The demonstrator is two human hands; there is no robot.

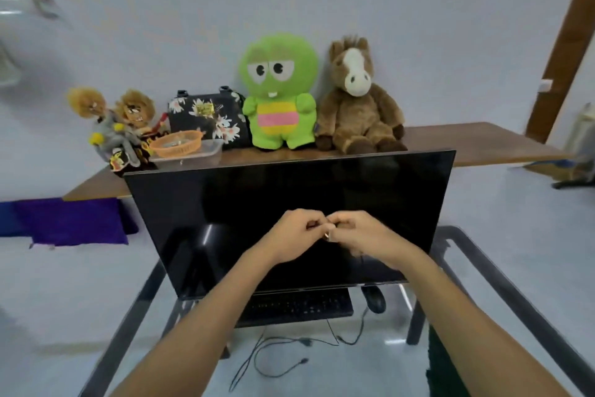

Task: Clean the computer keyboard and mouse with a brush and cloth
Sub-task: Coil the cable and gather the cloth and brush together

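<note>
A black keyboard (296,306) lies on the glass table (502,280) under the lower edge of the monitor, and my left forearm hides its left end. To its right lies a black mouse (373,298) with its cable trailing forward. My left hand (294,232) and my right hand (359,234) meet in the air in front of the screen, well above the keyboard. Their fingers are curled and together pinch a small item (326,236) with a gold glint. The item is too small and blurred to identify.
A large dark monitor (289,203) stands on the glass table. Loose black cables (280,358) lie below the keyboard. Behind the monitor, a wooden shelf (483,139) carries plush toys, a floral bag and an orange basket (175,144). A purple cloth (74,222) hangs at the left.
</note>
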